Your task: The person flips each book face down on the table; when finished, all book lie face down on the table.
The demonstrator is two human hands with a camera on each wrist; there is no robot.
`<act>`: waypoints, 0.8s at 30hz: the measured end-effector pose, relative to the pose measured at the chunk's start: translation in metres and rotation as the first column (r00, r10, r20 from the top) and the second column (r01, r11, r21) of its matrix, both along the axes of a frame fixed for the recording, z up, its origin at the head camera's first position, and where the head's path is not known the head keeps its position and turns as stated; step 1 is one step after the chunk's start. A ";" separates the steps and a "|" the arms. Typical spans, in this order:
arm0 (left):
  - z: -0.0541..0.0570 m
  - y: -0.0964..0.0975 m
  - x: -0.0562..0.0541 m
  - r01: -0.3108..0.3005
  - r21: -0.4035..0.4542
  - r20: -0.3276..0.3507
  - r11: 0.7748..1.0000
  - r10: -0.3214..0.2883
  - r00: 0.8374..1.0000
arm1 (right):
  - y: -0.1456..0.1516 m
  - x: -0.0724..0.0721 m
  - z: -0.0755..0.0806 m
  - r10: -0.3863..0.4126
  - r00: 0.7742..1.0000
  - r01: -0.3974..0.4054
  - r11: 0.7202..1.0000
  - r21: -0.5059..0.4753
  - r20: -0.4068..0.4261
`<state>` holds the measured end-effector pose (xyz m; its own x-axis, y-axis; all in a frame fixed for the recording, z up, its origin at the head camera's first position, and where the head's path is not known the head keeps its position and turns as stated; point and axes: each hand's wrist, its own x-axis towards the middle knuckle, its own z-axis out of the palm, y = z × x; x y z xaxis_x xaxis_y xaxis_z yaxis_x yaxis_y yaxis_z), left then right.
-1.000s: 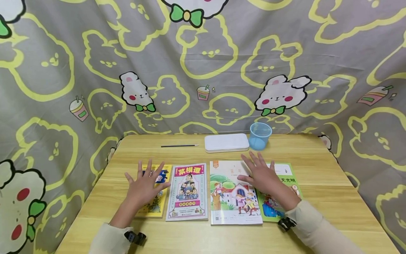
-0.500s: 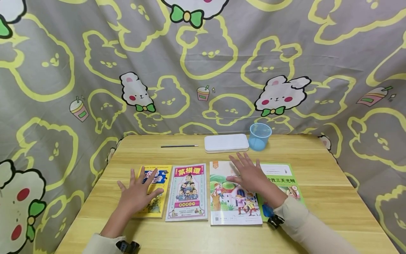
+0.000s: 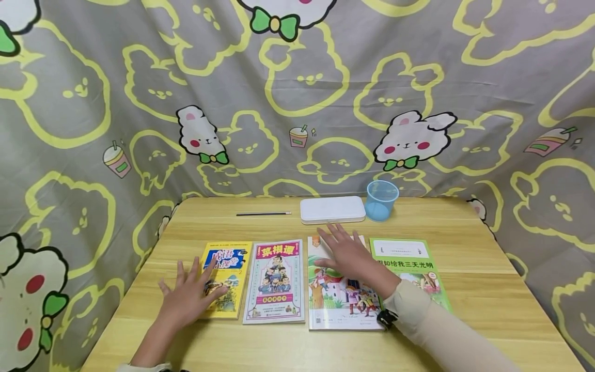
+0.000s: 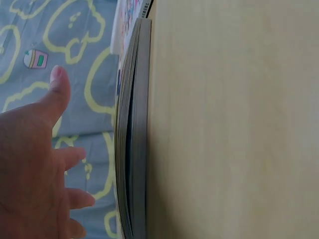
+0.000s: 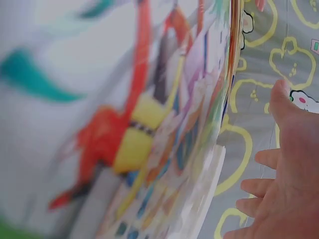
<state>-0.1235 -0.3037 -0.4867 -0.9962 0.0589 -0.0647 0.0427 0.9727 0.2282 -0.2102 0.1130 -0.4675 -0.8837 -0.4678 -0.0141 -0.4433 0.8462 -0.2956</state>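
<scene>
Four paperback books lie in a row in the head view. My left hand [image 3: 186, 298], fingers spread, hovers over the lower left of the yellow book [image 3: 238, 283]. In the left wrist view that hand [image 4: 35, 174] stands apart from the thick page edge of a book [image 4: 141, 119]. A pink-and-white book [image 3: 275, 279] is second. My right hand [image 3: 350, 257] is spread over the illustrated white book [image 3: 344, 319], hiding part of its cover. The green book [image 3: 425, 263] lies rightmost, partly behind my forearm. In the right wrist view, a gap separates my right hand [image 5: 294, 174] from the colourful cover [image 5: 129, 134]. Neither hand holds anything.
Behind the books, a dark pencil [image 3: 263, 213] lies near a white flat case [image 3: 332, 210]. A blue translucent cup [image 3: 381, 202] stands at the case's right end. A grey patterned curtain [image 3: 260, 67] surrounds the wooden table [image 3: 274, 351] at the back and sides.
Both hands have shifted left, the left one also nearer to me. The right hand has come across from between the white and green books onto the white one. The books stay put.
</scene>
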 end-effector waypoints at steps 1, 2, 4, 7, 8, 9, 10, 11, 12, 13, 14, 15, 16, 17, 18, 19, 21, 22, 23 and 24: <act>0.000 -0.001 0.002 -0.001 0.002 0.003 1.000 0.001 1.000 | -0.002 -0.001 0.001 0.005 1.000 -0.005 1.000 0.003 0.004; -0.001 -0.003 0.004 -0.002 0.004 0.010 1.000 0.002 1.000 | -0.004 -0.002 0.001 0.008 1.000 -0.008 1.000 0.012 0.007; -0.001 -0.005 0.007 -0.001 0.016 0.021 1.000 0.001 1.000 | -0.009 -0.003 0.002 0.012 1.000 -0.012 1.000 0.023 0.016; -0.002 -0.009 0.011 0.002 0.031 0.037 1.000 -0.003 0.999 | -0.016 -0.005 0.003 0.018 1.000 -0.019 1.000 0.018 0.026; -0.003 -0.010 0.012 0.002 0.039 0.043 0.999 -0.003 0.999 | -0.018 -0.006 0.004 0.021 0.999 -0.022 1.000 0.016 0.031; -0.003 -0.011 0.013 0.001 0.047 0.048 0.999 -0.003 0.999 | -0.021 -0.006 0.004 0.026 0.999 -0.026 1.000 0.009 0.034; -0.004 -0.012 0.015 0.000 0.054 0.054 0.999 -0.003 0.999 | -0.023 -0.006 0.004 0.032 0.999 -0.032 0.999 0.005 0.035; -0.004 -0.013 0.016 -0.003 0.064 0.062 0.998 -0.001 0.998 | -0.025 -0.007 0.004 0.036 0.999 -0.037 0.999 0.002 0.037; -0.004 -0.015 0.017 -0.008 0.079 0.072 0.997 0.002 0.997 | -0.028 -0.007 0.004 0.042 0.998 -0.042 0.999 0.003 0.038; -0.004 -0.016 0.018 -0.012 0.094 0.084 0.996 0.004 0.996 | -0.030 -0.008 0.004 0.049 0.998 -0.049 0.999 0.003 0.039; -0.005 -0.017 0.019 -0.018 0.110 0.100 0.994 0.007 0.995 | -0.032 -0.008 0.004 0.056 0.997 -0.056 0.998 0.002 0.045; -0.005 -0.019 0.020 -0.023 0.126 0.115 0.992 0.009 0.993 | -0.035 -0.009 0.003 0.064 0.997 -0.064 0.998 0.001 0.046; -0.005 -0.020 0.020 -0.028 0.141 0.132 0.990 0.009 0.991 | -0.037 -0.010 0.003 0.073 0.996 -0.074 0.997 0.004 0.045; -0.006 -0.022 0.021 -0.031 0.155 0.147 0.987 0.008 0.989 | -0.040 -0.010 0.004 0.082 0.995 -0.083 0.997 0.002 0.049; -0.007 -0.024 0.021 -0.033 0.169 0.164 0.985 0.005 0.986 | -0.042 -0.011 0.004 0.093 0.994 -0.093 0.996 -0.001 0.053; -0.008 -0.025 0.022 -0.034 0.181 0.179 0.983 0.001 0.984 | -0.045 -0.011 0.004 0.102 0.993 -0.102 0.995 -0.002 0.057; -0.010 -0.028 0.022 -0.034 0.205 0.199 0.978 -0.008 0.980 | -0.051 -0.013 0.005 0.114 0.992 -0.114 0.993 0.005 0.061; -0.010 -0.030 0.023 -0.033 0.218 0.207 0.975 -0.013 0.978 | -0.054 -0.014 0.005 0.119 0.991 -0.119 0.993 0.009 0.062; -0.011 -0.031 0.023 -0.033 0.232 0.212 0.972 -0.017 0.977 | -0.057 -0.015 0.004 0.123 0.990 -0.124 0.992 0.008 0.067; -0.011 -0.032 0.024 -0.033 0.245 0.214 0.969 -0.021 0.977 | -0.061 -0.016 0.004 0.126 0.990 -0.127 0.992 0.010 0.070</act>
<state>-0.0999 -0.3362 -0.4976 -0.9612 0.0935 -0.2595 -0.0389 0.8854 0.4632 -0.2263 0.0524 -0.4639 -0.8140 -0.5753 -0.0802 -0.5262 0.7889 -0.3175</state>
